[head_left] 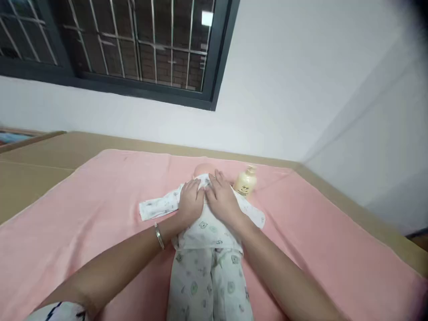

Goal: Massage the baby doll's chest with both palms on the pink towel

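Observation:
A baby doll (204,169) lies on its back on a pink blanket (120,187), dressed in a white printed top (209,234) and matching trousers (194,281). Its sleeves stretch out to both sides, and my hands partly cover its head and upper chest. My left hand (192,200) rests flat on the left side of the chest, below the shoulder. On the other side of the chest, my right hand (222,198) lies flat with its fingers extended toward the head. The two thumbs are close together over the middle. Neither hand grasps anything.
A pale yellow pump bottle (245,182) stands on the blanket just right of the doll's head. Beneath the blanket is a tan surface (47,156), bordered by a white wall (274,89). A dark-framed window (214,100) with metal bars is at the upper left.

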Tool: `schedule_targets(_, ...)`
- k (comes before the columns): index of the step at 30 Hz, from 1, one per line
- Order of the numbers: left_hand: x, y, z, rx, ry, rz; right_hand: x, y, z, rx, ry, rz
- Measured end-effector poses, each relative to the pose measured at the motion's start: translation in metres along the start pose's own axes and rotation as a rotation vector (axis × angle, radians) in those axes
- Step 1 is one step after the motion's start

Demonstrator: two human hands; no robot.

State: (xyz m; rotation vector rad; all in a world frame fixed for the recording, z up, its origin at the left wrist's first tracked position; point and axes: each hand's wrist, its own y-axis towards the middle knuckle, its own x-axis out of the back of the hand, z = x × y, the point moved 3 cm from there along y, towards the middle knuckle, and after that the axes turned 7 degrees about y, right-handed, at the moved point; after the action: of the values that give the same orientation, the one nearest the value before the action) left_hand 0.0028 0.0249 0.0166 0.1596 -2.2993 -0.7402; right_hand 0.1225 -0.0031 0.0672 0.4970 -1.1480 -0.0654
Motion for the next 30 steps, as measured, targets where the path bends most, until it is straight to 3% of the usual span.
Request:
schedule_targets(2,0.001,0.0,0.0,-0.002,0.001,0.001,-0.008,-0.001,-0.002,0.004,0.017,0.122)
schedule_targets(4,0.001,-0.001,0.0,-0.002,-0.002,-0.001,-0.011,-0.002,-0.003,0.002,0.032,0.157)
schedule_targets(7,0.001,-0.001,0.001,0.0,-0.015,-0.008,-0.005,-0.002,-0.001,-0.012,0.049,0.033)
schedule_targets(9,0.0,-0.001,0.003,-0.001,-0.024,-0.009,-0.003,-0.002,0.001,-0.015,0.054,0.02)
schedule_targets(13,-0.001,0.001,0.005,-0.014,-0.063,0.009,-0.003,-0.005,0.005,-0.051,0.068,0.246)
schedule_targets(18,0.008,-0.001,-0.003,-0.059,-0.145,0.043,0.028,-0.008,0.007,-0.107,0.047,0.322)
schedule_targets(21,0.02,0.002,-0.02,-0.064,-0.416,0.05,0.061,-0.009,0.0,-0.115,0.088,0.253)
schedule_targets(25,0.026,0.022,-0.054,0.185,-1.049,0.099,0.105,-0.006,-0.029,-0.179,0.151,-0.039)
schedule_targets(27,0.019,0.036,-0.076,0.349,-1.351,0.229,0.12,-0.004,-0.048,-0.246,0.151,-0.171)
schedule_targets(30,0.005,0.054,-0.104,0.622,-1.554,0.386,0.127,-0.001,-0.068,-0.327,0.15,-0.207)
